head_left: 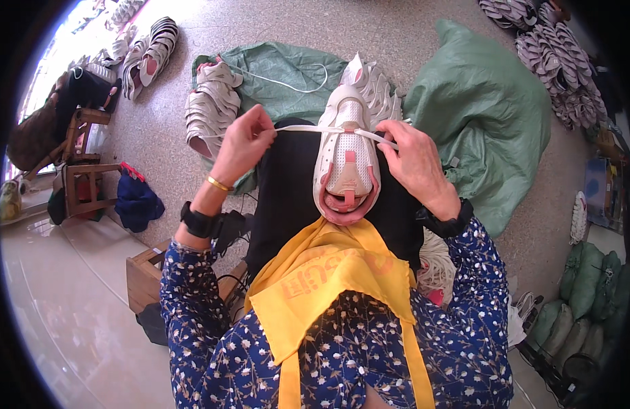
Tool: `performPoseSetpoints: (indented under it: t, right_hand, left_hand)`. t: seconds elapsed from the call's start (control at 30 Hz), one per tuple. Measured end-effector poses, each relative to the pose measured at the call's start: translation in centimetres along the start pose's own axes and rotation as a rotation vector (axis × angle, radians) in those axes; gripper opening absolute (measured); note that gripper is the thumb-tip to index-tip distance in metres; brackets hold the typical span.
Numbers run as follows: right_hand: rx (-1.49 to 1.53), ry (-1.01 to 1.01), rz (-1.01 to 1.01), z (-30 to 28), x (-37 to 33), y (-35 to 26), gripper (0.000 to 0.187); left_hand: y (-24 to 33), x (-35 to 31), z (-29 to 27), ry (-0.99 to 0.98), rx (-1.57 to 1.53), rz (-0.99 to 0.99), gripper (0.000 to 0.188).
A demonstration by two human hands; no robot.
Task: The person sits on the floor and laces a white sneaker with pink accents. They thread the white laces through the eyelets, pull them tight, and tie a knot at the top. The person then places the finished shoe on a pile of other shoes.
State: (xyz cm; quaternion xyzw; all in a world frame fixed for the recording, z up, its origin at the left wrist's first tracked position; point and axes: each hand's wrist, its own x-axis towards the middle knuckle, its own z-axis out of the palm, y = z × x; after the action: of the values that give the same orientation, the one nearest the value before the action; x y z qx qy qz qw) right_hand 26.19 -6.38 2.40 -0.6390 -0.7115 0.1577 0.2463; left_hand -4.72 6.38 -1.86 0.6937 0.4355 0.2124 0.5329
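A white shoe upper (351, 176) with a pink lining and pink tabs rests on my lap, its toe pointing away from me. Across its tongue, near the toe end of the lacing, runs a flat white shoelace (302, 128). My left hand (245, 144) pinches the lace's left length, stretched out well clear of the upper. On the other side, my right hand (418, 163) grips the right length between thumb and fingers, close to the upper's edge. Both lengths look taut.
Nested stacks of uppers lie left (212, 109) and just beyond my lap (381, 95). A green woven sack (482, 116) bulges at the right; a flatter green sheet (281, 75) carries a loose lace. Beside my right thigh is a bundle of white laces (435, 266). Wooden stools (90, 167) stand left.
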Motion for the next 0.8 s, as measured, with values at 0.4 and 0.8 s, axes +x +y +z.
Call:
performPoseSetpoints:
  t: [0.4,0.8]
  right_hand:
    - [0.212,-0.034,0.166,0.2,0.0,-0.3,0.017]
    - [0.035,0.138,0.030,0.2,0.1,1.4,0.009]
  left_hand:
    - [3.3,-0.4,4.3,0.148,0.565,0.507,0.024]
    - [3.2,0.5,5.2,0.173,0.733,0.592,0.013]
